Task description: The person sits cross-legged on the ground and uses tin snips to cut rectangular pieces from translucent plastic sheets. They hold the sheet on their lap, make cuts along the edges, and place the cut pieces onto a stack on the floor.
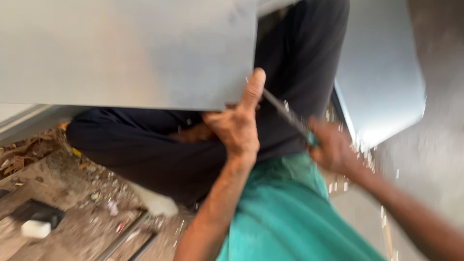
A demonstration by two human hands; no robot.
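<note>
Left hand grips metal sheet edge, thumb up; right hand holds thin tool.

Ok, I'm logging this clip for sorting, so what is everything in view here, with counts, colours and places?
Metal sheet: one, grey, upper left, its lower right corner at the left thumb.
Second metal panel: one, grey, upper right.
Thin tool: one, metallic, slanting from the sheet corner to the right hand; kind unclear from blur.
Seated person's dark trousers: one pair, black, centre, behind the sheet.
Green cloth: one, teal, lower centre.
Debris on floor: many scraps, mixed colours, lower left.
Dark block with white piece: one, far lower left.
Left hand: gripping the sheet's lower corner, thumb up.
Right hand: closed on the thin tool's end.
</note>
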